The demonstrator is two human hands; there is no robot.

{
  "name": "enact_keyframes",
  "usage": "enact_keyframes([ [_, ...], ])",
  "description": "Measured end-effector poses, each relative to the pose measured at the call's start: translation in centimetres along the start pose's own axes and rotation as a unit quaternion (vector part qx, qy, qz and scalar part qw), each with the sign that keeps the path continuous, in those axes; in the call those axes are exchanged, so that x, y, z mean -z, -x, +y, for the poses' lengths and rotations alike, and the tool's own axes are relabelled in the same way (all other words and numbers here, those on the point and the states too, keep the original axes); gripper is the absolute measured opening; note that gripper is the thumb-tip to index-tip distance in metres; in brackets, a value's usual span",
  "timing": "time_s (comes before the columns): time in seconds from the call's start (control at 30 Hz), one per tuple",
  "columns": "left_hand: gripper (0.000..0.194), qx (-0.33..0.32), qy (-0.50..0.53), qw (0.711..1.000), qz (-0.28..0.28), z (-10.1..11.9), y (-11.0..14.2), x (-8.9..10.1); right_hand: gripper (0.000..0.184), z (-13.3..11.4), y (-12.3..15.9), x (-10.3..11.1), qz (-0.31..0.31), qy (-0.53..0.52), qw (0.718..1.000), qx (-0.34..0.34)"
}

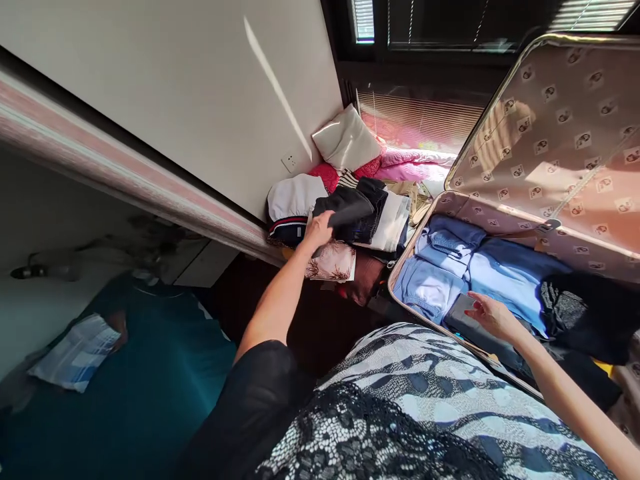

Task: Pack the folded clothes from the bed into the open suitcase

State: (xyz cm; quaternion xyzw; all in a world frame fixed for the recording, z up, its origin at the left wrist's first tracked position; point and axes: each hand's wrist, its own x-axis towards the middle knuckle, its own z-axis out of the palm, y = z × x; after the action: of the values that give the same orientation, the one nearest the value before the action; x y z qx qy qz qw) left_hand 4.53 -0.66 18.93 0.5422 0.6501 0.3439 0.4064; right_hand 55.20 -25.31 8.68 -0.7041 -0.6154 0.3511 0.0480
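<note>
My left hand (320, 230) reaches out to a pile of folded clothes and has its fingers closed on the edge of a dark grey garment (350, 207). Under and around that garment lie dark jeans (373, 230), a white folded piece (393, 217) and a pale cloth with a palm print (337, 260). Over the open suitcase (550, 227), my right hand (493, 317) hovers with loosely bent fingers and nothing in it. Beneath it are a dark grey folded garment (465, 317) and several blue folded clothes (510, 263).
A white cap-like item (295, 197) and a pale cushion (347, 140) lie by the wall. Pink bedding (415, 160) is near the window blinds. The suitcase lid stands raised at right. A bed with a teal cover (165, 360) and a plaid pillow (80, 350) appears at lower left.
</note>
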Motion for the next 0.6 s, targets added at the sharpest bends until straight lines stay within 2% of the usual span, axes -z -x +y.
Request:
enact_keyframes([
  [0.07, 0.038, -0.029, -0.062, 0.998, -0.011, 2.8, -2.3, 3.3, 0.055, -0.3, 0.1, 0.9, 0.007, -0.006, 1.0, 0.004],
  [0.1, 0.035, -0.04, -0.061, 0.997, -0.02, 4.5, -3.2, 5.0, 0.055, -0.5, 0.2, 1.3, 0.012, -0.018, 1.0, 0.004],
  [0.2, 0.039, -0.101, -0.058, 0.987, -0.115, 10.0, -4.1, 9.0, 0.059, -2.1, 1.2, 2.6, 0.016, -0.096, 0.995, -0.003],
  [0.27, 0.044, -0.118, -0.086, 0.972, -0.186, 13.7, -3.2, 9.5, 0.07, -4.0, 2.4, 3.3, -0.008, -0.184, 0.983, -0.005],
  [0.3, 0.045, -0.132, -0.1, 0.964, -0.21, 15.4, -2.4, 8.9, 0.077, -5.0, 3.1, 3.6, -0.03, -0.238, 0.971, -0.006],
  [0.37, 0.054, -0.176, -0.123, 0.943, -0.254, 18.4, -0.6, 6.0, 0.089, -6.9, 3.9, 4.2, -0.073, -0.366, 0.928, -0.015],
  [0.43, 0.052, -0.252, -0.146, 0.905, -0.309, 20.8, 1.5, 1.4, 0.093, -8.2, 4.0, 4.8, -0.102, -0.5, 0.86, -0.02],
  [0.53, 0.039, -0.399, -0.212, 0.805, -0.384, 22.7, 4.6, -7.2, 0.095, -8.1, 2.7, 6.0, -0.114, -0.661, 0.741, 0.001],
  [0.6, 0.045, -0.459, -0.292, 0.74, -0.395, 23.0, 6.4, -12.8, 0.093, -7.1, 1.2, 6.8, -0.083, -0.725, 0.684, 0.016],
])
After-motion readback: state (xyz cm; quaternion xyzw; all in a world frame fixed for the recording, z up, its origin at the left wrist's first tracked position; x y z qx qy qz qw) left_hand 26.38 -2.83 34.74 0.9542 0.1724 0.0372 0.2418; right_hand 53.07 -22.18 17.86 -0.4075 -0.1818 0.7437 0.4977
